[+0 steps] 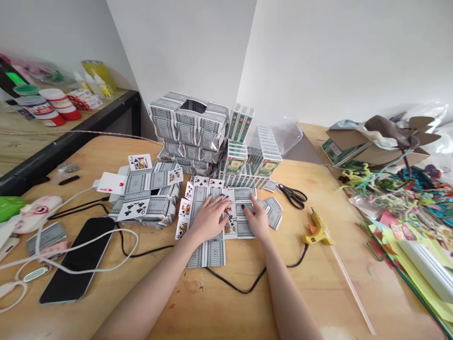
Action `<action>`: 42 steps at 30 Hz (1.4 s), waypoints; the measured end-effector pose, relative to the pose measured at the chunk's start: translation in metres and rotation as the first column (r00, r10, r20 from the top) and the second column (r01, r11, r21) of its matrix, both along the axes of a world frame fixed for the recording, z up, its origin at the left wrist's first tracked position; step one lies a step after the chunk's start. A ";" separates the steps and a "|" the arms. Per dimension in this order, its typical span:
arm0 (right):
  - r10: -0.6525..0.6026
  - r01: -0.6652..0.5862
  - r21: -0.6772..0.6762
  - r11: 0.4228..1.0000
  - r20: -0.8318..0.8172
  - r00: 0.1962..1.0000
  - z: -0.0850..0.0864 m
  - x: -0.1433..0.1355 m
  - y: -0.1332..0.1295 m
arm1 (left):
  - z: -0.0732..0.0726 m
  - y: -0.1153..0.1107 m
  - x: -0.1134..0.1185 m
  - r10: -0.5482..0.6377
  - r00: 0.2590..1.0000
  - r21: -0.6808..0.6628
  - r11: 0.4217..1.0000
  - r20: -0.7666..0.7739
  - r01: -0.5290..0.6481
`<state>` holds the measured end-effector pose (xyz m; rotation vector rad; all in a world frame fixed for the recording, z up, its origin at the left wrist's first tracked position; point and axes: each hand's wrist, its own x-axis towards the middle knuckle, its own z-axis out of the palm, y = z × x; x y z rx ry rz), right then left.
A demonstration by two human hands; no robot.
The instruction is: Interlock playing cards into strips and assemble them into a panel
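My left hand (pixel 211 218) lies with fingers spread over a flat arrangement of playing cards (pixel 200 208), most of them showing grey patterned backs. My right hand (pixel 257 218) rests at the right part of the same arrangement, thumb and fingers apart on a grey-backed card (pixel 244 229). Between the hands a face-up king (pixel 230 226) shows. More face cards stick out along the left edge, and sevens or other spades at the top. Loose grey-backed cards (pixel 274 212) lie just right of my right hand.
Behind stand a boxy structure of cards (pixel 191 125) and stacked card packs (pixel 236 163). A smaller card box (pixel 155 208) sits left. Black scissors (pixel 293 195) and a yellow glue gun (pixel 318 230), its cord crossing the table, lie right. A phone (pixel 79 259) and white cable lie left.
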<state>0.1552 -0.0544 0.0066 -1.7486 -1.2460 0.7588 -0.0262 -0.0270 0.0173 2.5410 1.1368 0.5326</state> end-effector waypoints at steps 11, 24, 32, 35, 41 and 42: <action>0.041 -0.042 0.050 0.998 0.026 0.999 0.001 -0.001 -0.001 | 0.000 0.000 0.000 -0.005 1.000 0.001 1.000 -0.014 0.005; 0.048 -0.052 0.057 0.997 0.075 0.996 -0.001 -0.002 0.000 | -0.008 0.003 -0.001 0.052 0.998 0.003 0.999 -0.042 -0.052; 0.085 -0.090 0.057 0.994 0.082 0.993 -0.002 0.003 0.004 | -0.013 0.005 -0.002 0.019 0.998 0.010 1.000 -0.060 -0.019; 0.092 -0.099 0.050 0.994 0.118 0.989 -0.003 0.000 0.004 | -0.012 0.005 -0.002 0.011 0.999 0.003 1.000 -0.052 -0.011; 0.063 -0.074 0.063 0.995 0.159 0.985 -0.002 -0.013 0.001 | -0.012 0.004 -0.001 0.055 0.998 0.023 0.998 0.010 -0.056; 0.061 -0.073 0.069 0.995 0.159 0.985 -0.002 -0.014 0.000 | -0.012 0.004 -0.001 0.088 0.996 0.033 0.995 0.025 -0.089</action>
